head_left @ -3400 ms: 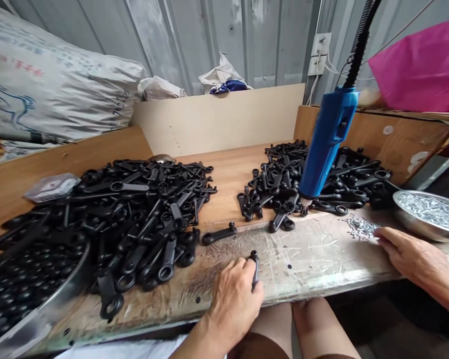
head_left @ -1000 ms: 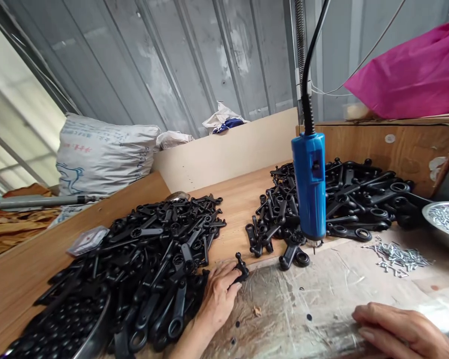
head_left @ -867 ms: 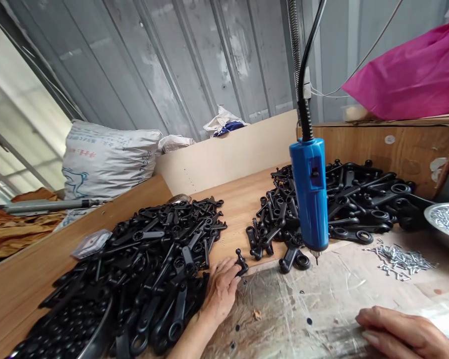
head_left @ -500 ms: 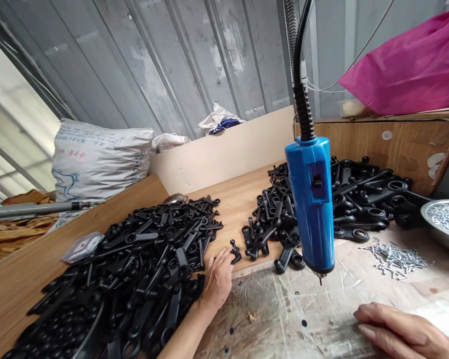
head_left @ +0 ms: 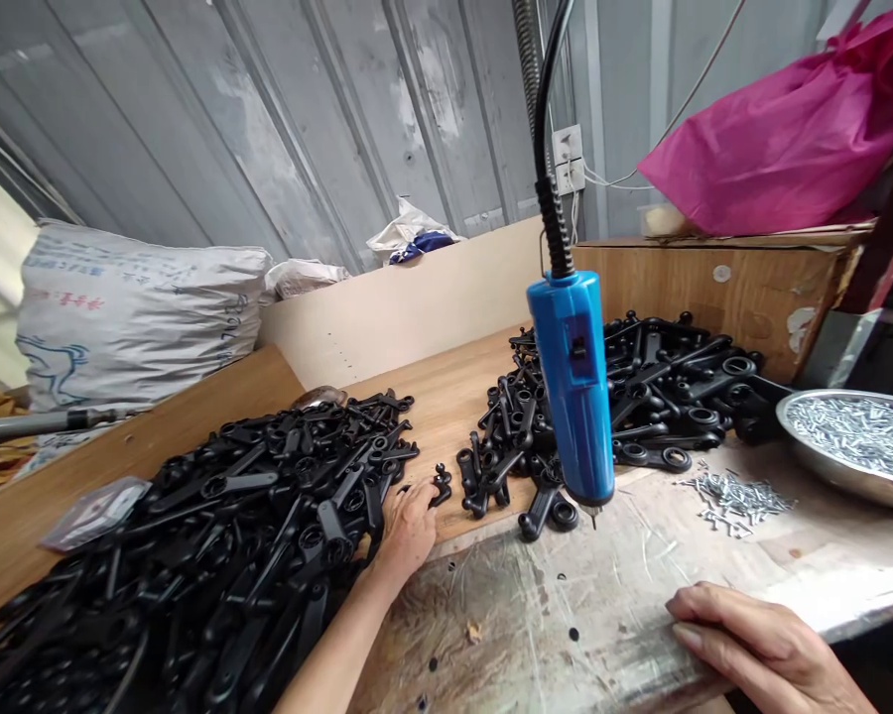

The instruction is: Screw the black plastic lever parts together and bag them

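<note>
My left hand (head_left: 408,526) is at the right edge of a large heap of black plastic arms (head_left: 268,486). Its fingers are curled round a small black plastic arm with a ball-shaped knob (head_left: 442,482); the part under the fingers is hidden. Near the bench's front edge rests my right hand (head_left: 751,640), fingers bent and pressed together with the thumb, nothing visible in them. Between the hands and farther back, a blue electric screwdriver (head_left: 576,397) hangs upright from its cable, bit pointing down.
A second heap of black arms (head_left: 659,387) lies behind the screwdriver. Loose silver screws (head_left: 736,501) are spread on the scratched bench top (head_left: 513,605), beside a metal bowl (head_left: 826,471) full of screws. A clear plastic bag (head_left: 96,511) lies far left.
The view has turned to the right, so everything sits farther left. My left fingers have curled closer round the small black arm. My right hand stays at the bench edge.
</note>
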`<state>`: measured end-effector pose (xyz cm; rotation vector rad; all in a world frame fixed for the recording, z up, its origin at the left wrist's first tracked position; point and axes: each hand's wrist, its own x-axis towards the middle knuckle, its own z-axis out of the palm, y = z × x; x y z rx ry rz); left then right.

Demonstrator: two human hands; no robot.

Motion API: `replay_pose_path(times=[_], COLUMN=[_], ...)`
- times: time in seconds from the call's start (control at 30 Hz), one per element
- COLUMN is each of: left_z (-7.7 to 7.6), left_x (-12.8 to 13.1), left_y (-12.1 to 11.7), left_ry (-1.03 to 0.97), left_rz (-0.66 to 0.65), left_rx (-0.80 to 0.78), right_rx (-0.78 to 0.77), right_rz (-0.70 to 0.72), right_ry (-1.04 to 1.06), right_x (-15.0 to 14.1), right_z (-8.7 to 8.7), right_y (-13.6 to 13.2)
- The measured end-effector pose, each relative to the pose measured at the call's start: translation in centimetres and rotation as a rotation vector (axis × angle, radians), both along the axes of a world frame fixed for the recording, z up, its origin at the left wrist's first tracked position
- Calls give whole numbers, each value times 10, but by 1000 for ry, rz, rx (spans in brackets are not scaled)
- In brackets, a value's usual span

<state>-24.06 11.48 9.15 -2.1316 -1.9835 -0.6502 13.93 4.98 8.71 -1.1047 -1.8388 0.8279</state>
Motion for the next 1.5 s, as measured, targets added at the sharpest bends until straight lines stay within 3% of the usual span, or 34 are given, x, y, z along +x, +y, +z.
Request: replay_pose_path(times=[0.23, 0.5, 0.63, 0.73, 0.83, 0.93, 1.03, 1.17, 1.23, 1.33, 1.43, 1.5], left_z=[24, 57, 74, 70, 49, 30, 23, 25, 25, 28, 40, 50], left_x=[34, 86, 88, 89, 96, 98, 80, 39, 25, 20, 28, 36], left_y=[-19, -1, -40, -83, -111, -121, -126, -130, -132, -132, -133, -137], left_ry=[-63, -244, -343, -391, -443, -509, -514, -215, -16, 135, 136, 33], left_rz=[54, 71, 87, 94, 69, 11, -25, -55, -83, -120, -137, -154], left_rx=[-9, -321, -290, -260, -255, -274, -158, 102, 62, -134, -316, -408], right_rx=[-13, -33, -7, 50, 178, 224, 138, 157, 188, 191, 188, 190], right_rz=[-54, -65, -78, -88, 29, 154, 193, 177, 201, 223, 214, 207], right_ry=[25, 22, -30, -44, -133, -336, -533, -723, -767, -802, -839, -862], right_x=[-3, -8, -6, -18, -49, -90, -124, -151, -159, -163, -160, -157], right_z=[-2, 1, 0, 2, 11, 29, 46, 50, 46, 41, 46, 53], right_y=[0, -1, -1, -7, -19, -29, -32, -26, -23, -16, -7, 0])
